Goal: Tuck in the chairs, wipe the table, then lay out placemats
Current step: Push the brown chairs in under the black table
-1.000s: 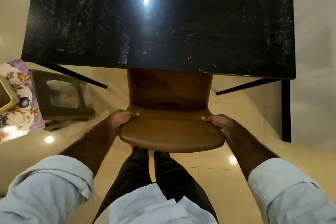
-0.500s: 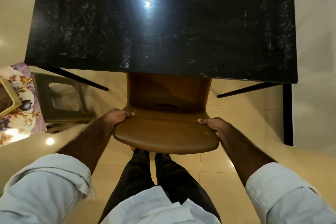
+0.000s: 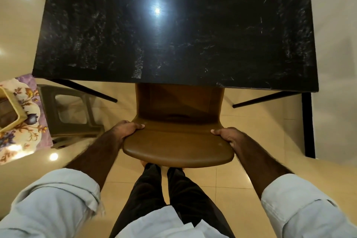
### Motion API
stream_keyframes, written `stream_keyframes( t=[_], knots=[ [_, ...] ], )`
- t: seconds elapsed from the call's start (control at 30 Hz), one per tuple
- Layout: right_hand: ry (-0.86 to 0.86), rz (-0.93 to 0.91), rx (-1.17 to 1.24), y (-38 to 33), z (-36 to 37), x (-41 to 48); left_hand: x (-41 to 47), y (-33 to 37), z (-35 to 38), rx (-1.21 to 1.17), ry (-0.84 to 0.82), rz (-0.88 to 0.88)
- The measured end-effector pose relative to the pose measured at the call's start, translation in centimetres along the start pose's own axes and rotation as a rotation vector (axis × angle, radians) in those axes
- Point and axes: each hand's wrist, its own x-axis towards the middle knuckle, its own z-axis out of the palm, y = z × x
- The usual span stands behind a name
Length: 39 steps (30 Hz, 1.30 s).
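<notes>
Left hand (image 3: pixel 126 129) and right hand (image 3: pixel 229 137) still clamped round chair (image 3: pixel 177 147) backrest ends, mid-frame; seat slightly farther beneath table (image 3: pixel 212 25).

Black white-veined table (image 3: pixel 193 35); brown chair (image 3: pixel 177 147); purple floral cloth (image 3: pixel 21 131).

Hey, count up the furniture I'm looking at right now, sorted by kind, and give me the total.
Tables: 1, the black table
Chairs: 1, the brown chair, gripped at its back by the left hand and the right hand
Stools: 1, the grey plastic stool on the floor at the left
Total: 3
</notes>
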Motion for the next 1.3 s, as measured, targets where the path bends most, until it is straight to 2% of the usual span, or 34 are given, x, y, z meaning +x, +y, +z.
stream_keyframes(
  t=[0.63, 0.97, 1.1, 1.23, 1.3],
  knots=[
    [0.018, 0.043, -0.004, 0.0, 0.0, -0.6, 1.1, 0.3, -0.3, -0.017, -0.009, 0.021],
    [0.014, 0.004, 0.06, -0.2, 0.1, -1.1, -0.8, 0.6, -0.3, -0.035, -0.032, 0.032],
    [0.108, -0.18, -0.147, -0.4, 0.6, -2.1, -4.3, 0.7, -0.3, 0.038, -0.006, 0.121],
    [0.218, -0.335, -0.644, -1.0, 2.6, -4.4, -9.1, -1.3, -1.1, 0.077, -0.052, 0.213],
    [0.206, -0.417, -0.816, -2.1, 4.2, -7.0, -10.8, -3.1, -1.7, 0.089, -0.066, 0.292]
  ],
)
